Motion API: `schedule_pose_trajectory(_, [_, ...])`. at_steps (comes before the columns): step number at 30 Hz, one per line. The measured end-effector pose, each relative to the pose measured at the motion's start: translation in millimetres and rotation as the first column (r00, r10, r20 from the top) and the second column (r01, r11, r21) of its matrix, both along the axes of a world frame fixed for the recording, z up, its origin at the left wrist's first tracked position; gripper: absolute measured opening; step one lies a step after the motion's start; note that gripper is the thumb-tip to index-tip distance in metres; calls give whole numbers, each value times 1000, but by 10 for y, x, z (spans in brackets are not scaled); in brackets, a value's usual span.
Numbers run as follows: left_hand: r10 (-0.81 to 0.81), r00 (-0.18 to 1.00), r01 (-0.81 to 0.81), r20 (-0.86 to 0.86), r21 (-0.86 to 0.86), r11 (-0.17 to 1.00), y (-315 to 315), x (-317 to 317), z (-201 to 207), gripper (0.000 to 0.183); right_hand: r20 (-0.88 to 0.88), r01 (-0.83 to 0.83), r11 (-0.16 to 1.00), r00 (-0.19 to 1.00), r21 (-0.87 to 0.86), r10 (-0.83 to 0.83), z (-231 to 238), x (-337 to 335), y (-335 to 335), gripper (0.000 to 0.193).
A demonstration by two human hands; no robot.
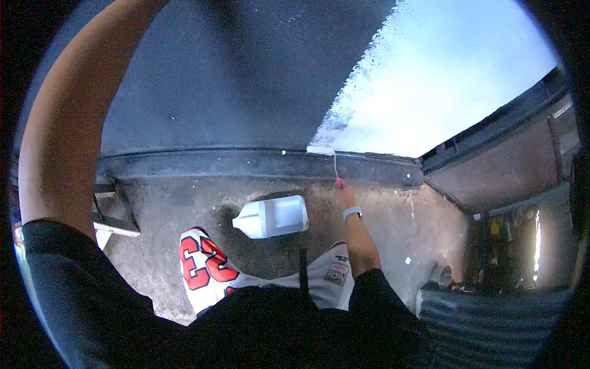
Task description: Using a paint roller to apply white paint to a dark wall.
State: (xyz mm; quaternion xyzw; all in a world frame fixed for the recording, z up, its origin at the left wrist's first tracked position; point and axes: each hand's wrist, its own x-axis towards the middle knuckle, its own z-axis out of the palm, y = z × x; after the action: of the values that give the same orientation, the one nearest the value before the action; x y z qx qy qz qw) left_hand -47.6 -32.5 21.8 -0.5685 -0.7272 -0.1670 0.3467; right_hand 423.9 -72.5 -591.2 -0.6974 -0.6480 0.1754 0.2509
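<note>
Paint roller (320, 150): its white sleeve touches the dark wall (227, 86) near that wall's bottom edge, at the lower left corner of the white-painted patch (455, 80). From the left, the person's bare left arm (67, 117) rises past the top of the view; the left hand is out of sight, so I cannot tell its grip. Next come the white trousers (198, 270), printed in red. Between the knees and the wall's bottom edge, a translucent plastic jug (270, 217) lies on its side on the floor (153, 209), neck to the left (something white shows inside it). Just right of the jug, the right hand (345, 194) has its grip closed around the roller's red handle, a pale-banded watch (352, 213) on the wrist. Farther right, a pale scrap (408, 261) lies on the floor, near a dark corrugated sheet (491, 326).
</note>
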Motion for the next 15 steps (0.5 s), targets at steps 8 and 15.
schedule_pose_trajectory(8, [18,1000,-17,23,-46,999,62,-1,-85,145,-247,-40,965,963,260,106,1279,-131,-282,38])
schedule_pose_trajectory(15, [-2,1000,2,0,-27,1000,16,-2,26,145,-233,27,887,968,461,91,2481,-296,-242,44])
